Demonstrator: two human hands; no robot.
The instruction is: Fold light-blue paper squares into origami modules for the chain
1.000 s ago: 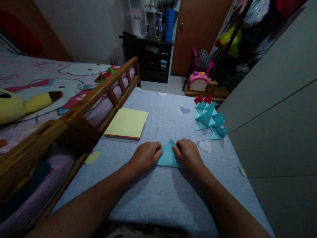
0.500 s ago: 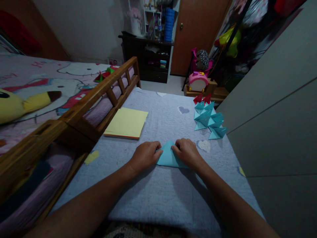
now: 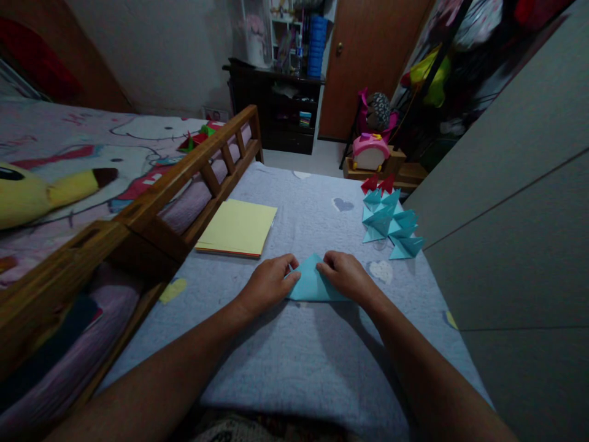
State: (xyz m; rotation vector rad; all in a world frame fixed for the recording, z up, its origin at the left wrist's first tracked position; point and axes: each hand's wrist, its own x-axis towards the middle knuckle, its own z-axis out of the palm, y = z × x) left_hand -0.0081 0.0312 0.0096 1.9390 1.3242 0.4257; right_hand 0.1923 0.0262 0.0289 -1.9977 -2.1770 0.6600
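Observation:
A light blue sheet of paper (image 3: 311,281), folded into a triangle with its tip pointing away from me, lies on the cloth-covered surface between my hands. My left hand (image 3: 271,279) pinches its left slope between thumb and curled fingers. On the opposite slope, close to the tip, my right hand (image 3: 345,273) grips the paper the same way. The fingers of my right hand cover the paper's right corner. The long folded edge faces me.
A stack of yellow paper (image 3: 238,227) lies at left beside the wooden rail (image 3: 193,162). Several folded blue paper pieces (image 3: 391,224) and red ones (image 3: 378,183) stand at the right far edge. A pale cabinet (image 3: 515,202) borders the right side.
The folded paper and both hands have shifted slightly away from me, and the long edge now lies more level. Both hands still hold the slopes.

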